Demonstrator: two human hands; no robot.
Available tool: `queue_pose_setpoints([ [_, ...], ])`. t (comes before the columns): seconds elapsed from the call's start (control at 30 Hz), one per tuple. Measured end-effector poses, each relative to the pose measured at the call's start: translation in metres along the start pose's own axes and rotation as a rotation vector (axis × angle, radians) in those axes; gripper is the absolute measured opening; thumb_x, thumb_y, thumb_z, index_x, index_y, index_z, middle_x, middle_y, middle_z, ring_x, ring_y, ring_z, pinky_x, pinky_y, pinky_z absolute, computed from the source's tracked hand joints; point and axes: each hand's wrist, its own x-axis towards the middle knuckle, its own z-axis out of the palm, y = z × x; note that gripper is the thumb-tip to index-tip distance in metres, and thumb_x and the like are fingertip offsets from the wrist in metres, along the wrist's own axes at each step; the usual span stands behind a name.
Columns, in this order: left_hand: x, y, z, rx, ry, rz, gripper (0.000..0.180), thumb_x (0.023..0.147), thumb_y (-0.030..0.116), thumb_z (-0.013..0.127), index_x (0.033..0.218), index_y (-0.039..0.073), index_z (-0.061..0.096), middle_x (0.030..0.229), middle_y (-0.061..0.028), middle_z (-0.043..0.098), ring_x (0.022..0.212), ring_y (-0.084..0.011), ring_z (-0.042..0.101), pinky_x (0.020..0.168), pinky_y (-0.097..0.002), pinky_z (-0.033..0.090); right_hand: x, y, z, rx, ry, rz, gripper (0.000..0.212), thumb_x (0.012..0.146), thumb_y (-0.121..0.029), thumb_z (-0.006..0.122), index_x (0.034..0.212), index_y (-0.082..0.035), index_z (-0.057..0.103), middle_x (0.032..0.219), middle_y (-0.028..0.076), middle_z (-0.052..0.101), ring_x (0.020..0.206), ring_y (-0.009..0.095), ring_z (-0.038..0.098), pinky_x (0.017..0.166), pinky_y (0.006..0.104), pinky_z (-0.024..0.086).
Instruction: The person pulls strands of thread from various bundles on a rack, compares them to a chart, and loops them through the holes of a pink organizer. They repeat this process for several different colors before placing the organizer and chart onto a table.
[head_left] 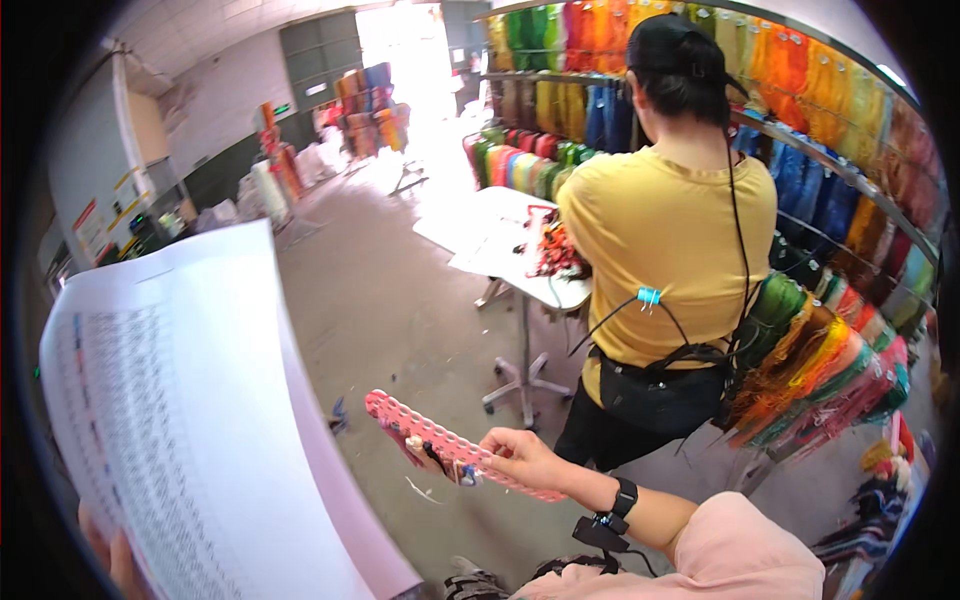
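My left hand (118,562) grips a few large printed sheets (215,400) at their lower left edge; only some of its fingers show. The top sheet is white with dense columns of print, and a pinkish sheet lies behind it. My right hand (525,460), below the middle of the view, is closed on a long pink perforated strip (405,416). Small tufts of coloured thread (440,458) hang from the strip's lower side, including white, dark and blue ones. A black band with a small device (610,520) sits on my right wrist.
A person in a yellow shirt (675,250) stands ahead, back turned, at a white wheeled table (465,240) with a red and black thread bundle (555,245). Racks of coloured yarn hanks (800,70) line the right. More yarn stands (370,105) are at the far left.
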Motion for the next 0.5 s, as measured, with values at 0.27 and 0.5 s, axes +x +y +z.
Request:
queue_pose_setpoints([
  [0.27, 0.173, -0.037, 0.145, -0.555, -0.578, 0.190, 0.036, 0.078, 0.002, 0.042, 0.112, -0.004, 0.034, 0.102, -0.0131, 0.051, 0.088, -0.0146, 0.053, 0.078, -0.0255, 0.041, 0.072, 0.046, -0.004, -0.018, 0.213, 0.076, 0.015, 0.073, -0.013, 0.056, 0.079, 0.000, 0.052, 0.067, 0.003, 0.053, 0.062, 0.007, 0.050, 0.055, 0.0221, 0.041],
  [0.5, 0.312, -0.063, 0.227, -0.754, -0.744, 0.215, 0.035, 0.078, 0.007, 0.046, 0.111, -0.002, 0.036, 0.099, -0.0115, 0.053, 0.087, -0.0150, 0.053, 0.078, -0.0267, 0.041, 0.194, 0.060, 0.003, 0.172, 0.366, 0.119, 0.010, 0.078, -0.010, 0.053, 0.078, -0.003, 0.048, 0.069, -0.004, 0.048, 0.064, 0.002, 0.043, 0.057, 0.0167, 0.037],
])
